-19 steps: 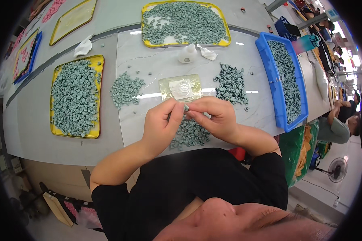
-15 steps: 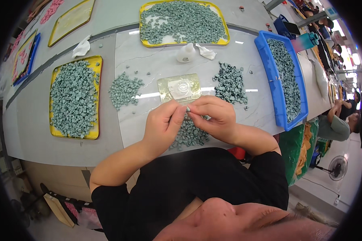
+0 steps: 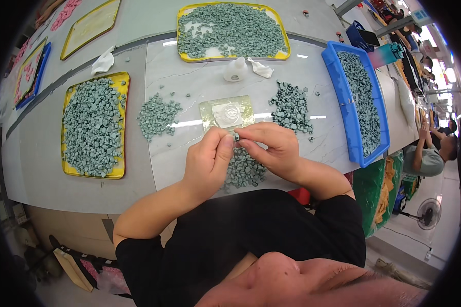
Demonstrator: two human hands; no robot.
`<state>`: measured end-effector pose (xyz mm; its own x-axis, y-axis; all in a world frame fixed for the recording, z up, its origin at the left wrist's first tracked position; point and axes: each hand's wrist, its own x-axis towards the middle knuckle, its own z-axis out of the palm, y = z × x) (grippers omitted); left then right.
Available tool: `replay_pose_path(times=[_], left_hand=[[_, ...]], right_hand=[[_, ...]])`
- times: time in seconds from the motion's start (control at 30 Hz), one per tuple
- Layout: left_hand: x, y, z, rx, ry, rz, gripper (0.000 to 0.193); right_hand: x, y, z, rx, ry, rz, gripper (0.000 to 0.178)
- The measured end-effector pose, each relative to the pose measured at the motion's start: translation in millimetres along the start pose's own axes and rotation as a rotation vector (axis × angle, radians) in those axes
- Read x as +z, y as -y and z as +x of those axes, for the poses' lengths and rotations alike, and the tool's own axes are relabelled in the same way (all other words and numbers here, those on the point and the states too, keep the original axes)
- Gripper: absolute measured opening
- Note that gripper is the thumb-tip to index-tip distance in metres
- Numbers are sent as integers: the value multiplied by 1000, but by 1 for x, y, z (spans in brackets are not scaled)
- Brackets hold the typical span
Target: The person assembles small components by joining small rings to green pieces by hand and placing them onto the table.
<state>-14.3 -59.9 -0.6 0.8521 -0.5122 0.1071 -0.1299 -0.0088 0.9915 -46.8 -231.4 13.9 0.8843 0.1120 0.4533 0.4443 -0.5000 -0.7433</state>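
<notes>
A small green-and-dark piece (image 3: 236,136) is pinched between the fingertips of my left hand (image 3: 207,161) and my right hand (image 3: 275,149), which meet over the table. Partly hidden beneath my hands lies a pile of small green pieces (image 3: 245,173). Just beyond my fingertips is a square translucent pad (image 3: 208,113) bearing a white piece of paper or cloth and a clear round dish (image 3: 233,113). To its left is a heap of paler green pieces (image 3: 159,113); to its right, a heap with darker parts (image 3: 292,107).
Yellow-rimmed trays of green pieces stand at the left (image 3: 120,169) and far side (image 3: 241,59). A blue tray (image 3: 346,105) with darker pieces is at the right. Behind the pad sit a small white bottle (image 3: 235,70) and a crumpled white tissue (image 3: 262,69).
The piece between my fingertips has been turned and now shows a dark part. My fingers have shifted slightly around it; the heaps and trays stay in place.
</notes>
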Motion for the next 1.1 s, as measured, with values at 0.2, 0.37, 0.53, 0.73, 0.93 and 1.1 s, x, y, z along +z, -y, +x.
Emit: replay_pose_path(times=[0.2,0.37,0.53,0.73,0.93,1.1], left_hand=[[-16,-11,9,-118,144,196,22],[-25,-14,15,-302,370,396,21],[-26,-13,11,-272,311,324,17],[-66,-79,1,86,1055,-1004,21],[-34,-128,-31,504,1080,-1113,10],[-36,-122,-20,524,1143,-1031,13]], right_hand=[[-11,-3,10,-43,50,-54,17],[-26,-10,13,39,-49,-56,12],[-30,-9,10,47,-59,-93,12],[-50,-22,-4,26,-130,-123,9],[-58,-23,-9,33,-99,-86,7],[-65,-28,-14,23,-131,-104,6]])
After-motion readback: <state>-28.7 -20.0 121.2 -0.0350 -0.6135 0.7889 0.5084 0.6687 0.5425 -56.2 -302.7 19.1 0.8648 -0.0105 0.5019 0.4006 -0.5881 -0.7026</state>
